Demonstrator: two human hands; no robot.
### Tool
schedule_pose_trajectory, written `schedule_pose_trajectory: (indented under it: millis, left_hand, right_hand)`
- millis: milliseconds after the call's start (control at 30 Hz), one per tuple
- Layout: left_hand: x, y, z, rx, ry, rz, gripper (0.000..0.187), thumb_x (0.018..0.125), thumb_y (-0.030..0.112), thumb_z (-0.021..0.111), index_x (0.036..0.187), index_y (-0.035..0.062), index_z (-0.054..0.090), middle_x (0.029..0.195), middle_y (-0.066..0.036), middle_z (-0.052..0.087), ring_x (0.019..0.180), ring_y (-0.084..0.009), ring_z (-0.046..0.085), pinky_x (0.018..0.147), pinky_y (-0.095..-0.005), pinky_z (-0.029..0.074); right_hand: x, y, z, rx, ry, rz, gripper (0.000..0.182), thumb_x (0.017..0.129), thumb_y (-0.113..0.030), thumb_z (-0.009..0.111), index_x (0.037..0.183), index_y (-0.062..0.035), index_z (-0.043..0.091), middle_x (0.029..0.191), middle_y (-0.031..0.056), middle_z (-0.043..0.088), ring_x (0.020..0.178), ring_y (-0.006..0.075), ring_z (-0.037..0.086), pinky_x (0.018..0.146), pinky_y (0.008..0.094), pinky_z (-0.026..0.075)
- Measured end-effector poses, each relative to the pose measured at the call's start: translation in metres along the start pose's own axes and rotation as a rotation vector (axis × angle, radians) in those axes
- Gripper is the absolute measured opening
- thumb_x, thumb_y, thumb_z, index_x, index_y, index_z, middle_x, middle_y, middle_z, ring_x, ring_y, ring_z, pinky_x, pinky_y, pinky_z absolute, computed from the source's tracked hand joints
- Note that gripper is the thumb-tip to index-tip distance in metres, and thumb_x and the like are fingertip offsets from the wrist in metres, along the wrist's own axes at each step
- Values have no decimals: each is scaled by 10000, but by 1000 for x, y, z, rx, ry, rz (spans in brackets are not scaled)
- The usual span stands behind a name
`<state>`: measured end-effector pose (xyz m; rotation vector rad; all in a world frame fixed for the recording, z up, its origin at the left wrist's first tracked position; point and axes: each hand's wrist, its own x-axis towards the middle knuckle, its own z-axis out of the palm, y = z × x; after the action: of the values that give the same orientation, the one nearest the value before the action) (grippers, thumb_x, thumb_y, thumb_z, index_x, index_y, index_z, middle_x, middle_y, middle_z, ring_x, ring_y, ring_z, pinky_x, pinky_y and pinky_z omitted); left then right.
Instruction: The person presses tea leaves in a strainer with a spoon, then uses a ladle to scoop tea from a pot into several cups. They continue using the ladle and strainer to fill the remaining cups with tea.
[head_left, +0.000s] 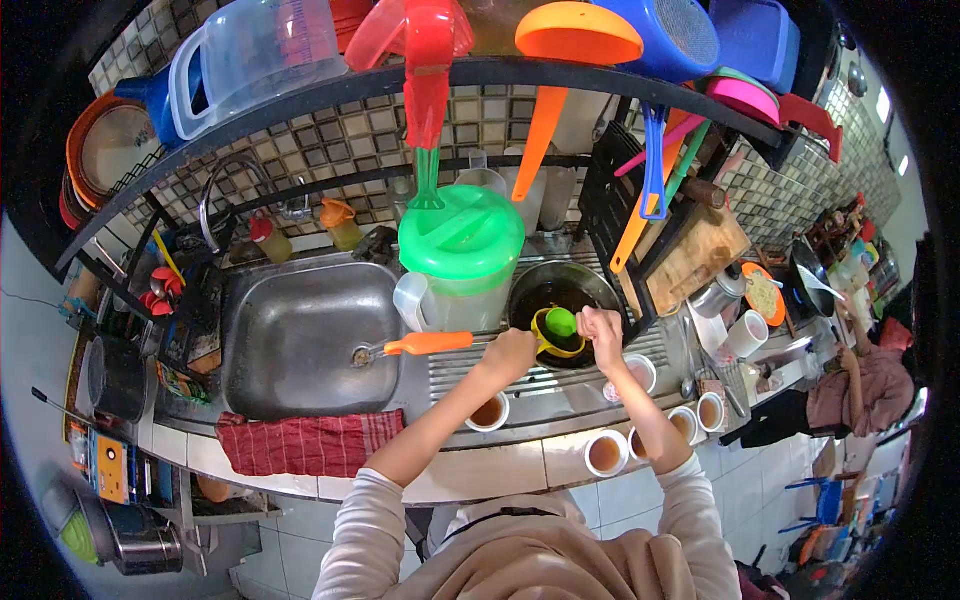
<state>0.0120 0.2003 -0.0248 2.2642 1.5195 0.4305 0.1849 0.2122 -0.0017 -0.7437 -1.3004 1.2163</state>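
Note:
Over a dark metal pot (518, 300) of dark liquid, my right hand (603, 338) is closed on the handle of a small green scoop (561, 322). The scoop's bowl is tilted above a yellow cup-like vessel (546, 338), at the pot's near side. My left hand (511, 356) is closed at that vessel's left edge and seems to grip its handle, which the fingers hide. A white cup of brown drink (489, 412) stands below my left hand. Several more, including another cup (606, 454), line the counter edge by my right forearm.
A large pitcher with a green lid (462, 235) stands behind my left hand. An orange-handled tool (430, 343) reaches over the steel sink (240, 335). A red cloth (310, 443) hangs at the front edge. Utensils hang overhead from a black shelf (350, 92). Another person (868, 385) stands far right.

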Motion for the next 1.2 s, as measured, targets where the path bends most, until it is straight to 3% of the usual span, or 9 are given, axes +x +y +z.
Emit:
schedule_pose_trajectory:
  millis: [200, 567, 667, 867, 1200]
  left_hand:
    - [-3, 6, -8, -5, -17, -28, 314, 854, 265, 450, 762, 12, 613, 679, -228, 581, 665, -383, 590, 584, -460, 486]
    - [-3, 5, -6, 0, -25, -7, 279, 847, 243, 455, 780, 25, 616, 676, -224, 583, 656, -384, 592, 582, -466, 487]
    - [-5, 6, -7, -6, 2, -8, 277, 846, 245, 458, 781, 26, 615, 675, -220, 584, 652, -383, 592, 576, -463, 487]
    - [-3, 2, -2, 28, -15, 27, 271, 855, 233, 446, 782, 39, 620, 677, -210, 588, 647, -364, 598, 565, -454, 490]
    - [-7, 4, -6, 13, 38, 55, 334, 856, 283, 464, 735, 5, 605, 619, -204, 574, 616, -353, 598, 534, -437, 493]
  right_hand:
    - [-4, 8, 4, 52, -25, 143, 428, 863, -185, 454, 501, -88, 248, 489, -26, 247, 441, 78, 220, 441, 252, 168]
    - [2, -2, 3, 407, 164, 32, 425, 842, -179, 441, 501, -100, 200, 470, -20, 182, 432, 110, 189, 449, 284, 170]
    - [2, -2, 4, 282, 119, -108, 419, 849, -167, 431, 503, -95, 205, 473, -19, 189, 435, 108, 190, 446, 278, 167]
    - [-6, 10, 9, 111, 71, -59, 419, 865, -159, 416, 506, -93, 211, 477, -24, 202, 434, 100, 210, 436, 269, 151]
    - [4, 1, -1, 369, 142, -35, 429, 851, -163, 435, 499, -99, 197, 481, -24, 184, 434, 101, 179, 440, 275, 153]
